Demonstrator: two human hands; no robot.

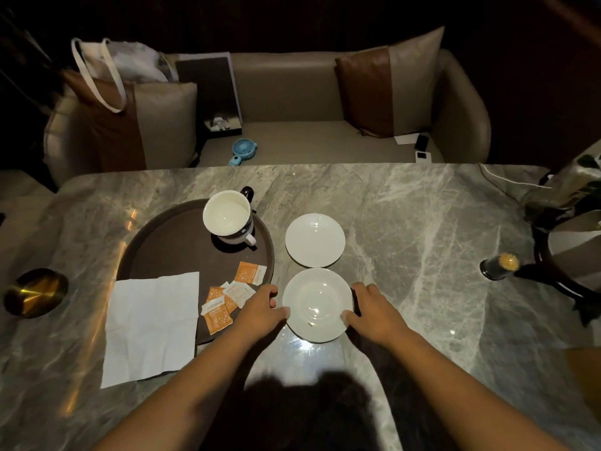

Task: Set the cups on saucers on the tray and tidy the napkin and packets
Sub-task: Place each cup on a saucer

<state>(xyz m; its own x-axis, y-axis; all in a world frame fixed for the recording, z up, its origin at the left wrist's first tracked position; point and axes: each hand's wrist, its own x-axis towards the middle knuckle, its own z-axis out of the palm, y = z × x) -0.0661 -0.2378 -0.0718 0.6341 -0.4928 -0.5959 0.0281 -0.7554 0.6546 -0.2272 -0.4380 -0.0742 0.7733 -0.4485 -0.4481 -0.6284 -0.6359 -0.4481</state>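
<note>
A white saucer (317, 304) lies on the marble table just right of the round brown tray (169, 252). My left hand (260, 309) grips its left rim and my right hand (370, 309) grips its right rim. A second white saucer (314, 239) lies just beyond it. On the tray's far side a white cup (227, 216) sits stacked in another cup with a dark handle. Several orange and white packets (232, 296) lie scattered on the tray's near right part. A white unfolded napkin (149, 327) overlaps the tray's near left edge.
A brass bowl (34, 296) sits at the table's left edge. A dark holder with a yellowish top (499, 265) and a dark curved stand (553, 265) occupy the right side. Behind the table is a beige sofa (292, 102) with cushions, a bag and a blue fan (243, 151).
</note>
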